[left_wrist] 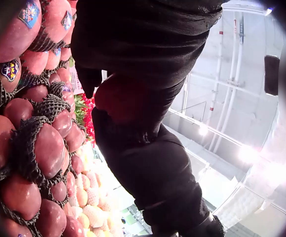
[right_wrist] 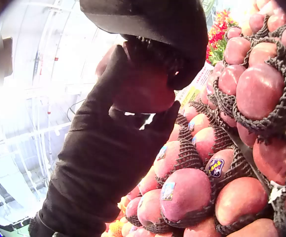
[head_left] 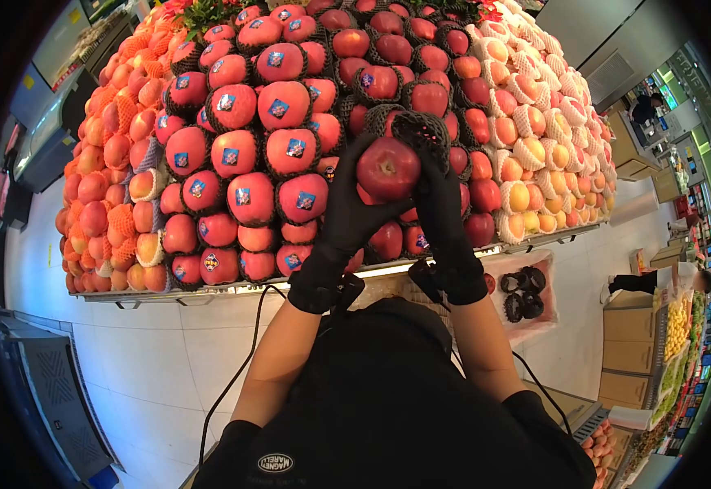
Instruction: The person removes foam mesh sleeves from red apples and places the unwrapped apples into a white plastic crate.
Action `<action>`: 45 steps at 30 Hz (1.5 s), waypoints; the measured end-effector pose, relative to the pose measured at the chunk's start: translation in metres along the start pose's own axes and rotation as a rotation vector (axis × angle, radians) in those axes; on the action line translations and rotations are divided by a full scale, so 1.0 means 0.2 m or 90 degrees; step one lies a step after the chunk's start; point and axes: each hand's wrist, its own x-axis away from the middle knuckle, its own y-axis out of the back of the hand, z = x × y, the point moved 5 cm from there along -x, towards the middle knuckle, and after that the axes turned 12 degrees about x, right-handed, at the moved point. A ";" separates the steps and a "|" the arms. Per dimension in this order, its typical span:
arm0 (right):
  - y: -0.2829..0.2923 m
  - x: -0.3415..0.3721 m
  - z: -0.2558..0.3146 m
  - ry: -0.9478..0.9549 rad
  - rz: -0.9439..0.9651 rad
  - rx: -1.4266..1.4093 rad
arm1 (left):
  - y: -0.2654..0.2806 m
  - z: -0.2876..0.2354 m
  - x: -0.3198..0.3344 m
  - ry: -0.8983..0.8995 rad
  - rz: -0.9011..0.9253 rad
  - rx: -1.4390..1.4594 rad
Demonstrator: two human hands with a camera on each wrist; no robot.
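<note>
Both hands wear black gloves and meet over the front of the fruit display. A large dark red apple (head_left: 388,169) is between them, its dimpled end facing up toward the head camera. My left hand (head_left: 354,210) grips the apple from the left and below, thumb and fingers spread around it. My right hand (head_left: 443,208) is at the apple's right side, holding a black foam net (head_left: 421,130) against its far side. In the right wrist view the left hand (right_wrist: 101,133) cups the apple (right_wrist: 145,91). The right fingertips are partly hidden by the dark net.
Stickered red apples (head_left: 241,196) in black nets are stacked left of the hands. Orange-netted fruit (head_left: 119,151) fills the far left, white-netted fruit (head_left: 535,147) the right. A bin (head_left: 541,322) with several black nets stands below at right. Another person (head_left: 657,279) is farther right.
</note>
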 end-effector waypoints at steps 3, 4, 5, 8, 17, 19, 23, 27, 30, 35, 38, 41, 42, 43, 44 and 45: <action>0.02 0.00 -0.02 0.015 -0.004 0.020 | 0.00 0.01 0.00 0.008 0.013 0.010; 0.03 0.00 -0.04 0.019 -0.001 0.033 | 0.00 0.01 0.00 0.015 0.017 0.016; 0.04 -0.01 -0.05 0.026 0.007 0.045 | 0.00 0.01 0.00 0.024 0.011 0.023; 0.07 -0.01 -0.05 -0.043 0.008 0.007 | 0.03 0.01 -0.01 0.040 -0.001 0.052; 0.06 0.03 -0.11 -0.048 0.056 0.036 | 0.00 -0.03 0.01 -0.018 0.014 0.028; 0.05 0.04 -0.10 -0.037 0.044 0.071 | -0.02 0.00 0.01 -0.005 0.028 0.085; 0.05 0.07 -0.11 0.028 0.052 0.170 | -0.04 0.03 0.01 -0.023 0.007 0.007; 0.09 0.08 -0.13 -0.036 0.058 0.041 | -0.03 0.00 -0.01 -0.002 -0.013 -0.032; 0.17 0.05 -0.21 -0.089 0.080 0.026 | -0.03 -0.01 -0.01 0.025 -0.029 -0.045; 0.21 0.02 -0.19 -0.150 0.046 -0.115 | 0.00 0.23 0.04 0.255 -0.133 0.385; 0.26 0.00 -0.24 -0.148 0.057 -0.109 | -0.03 0.21 0.02 0.270 -0.187 0.474; 0.31 0.00 -0.23 -0.162 0.069 -0.079 | -0.04 0.19 0.00 0.144 -0.160 0.136; 0.33 0.00 -0.22 -0.166 0.073 -0.066 | -0.02 0.26 0.00 0.117 -0.155 0.095; 0.35 0.00 -0.23 -0.175 0.072 -0.075 | -0.01 0.34 0.02 0.114 -0.148 0.074; 0.39 0.01 -0.24 -0.185 0.071 -0.085 | -0.03 0.32 0.01 0.111 -0.142 0.053; 0.42 0.01 -0.25 -0.194 0.069 -0.095 | -0.06 0.31 0.02 0.132 -0.133 0.054</action>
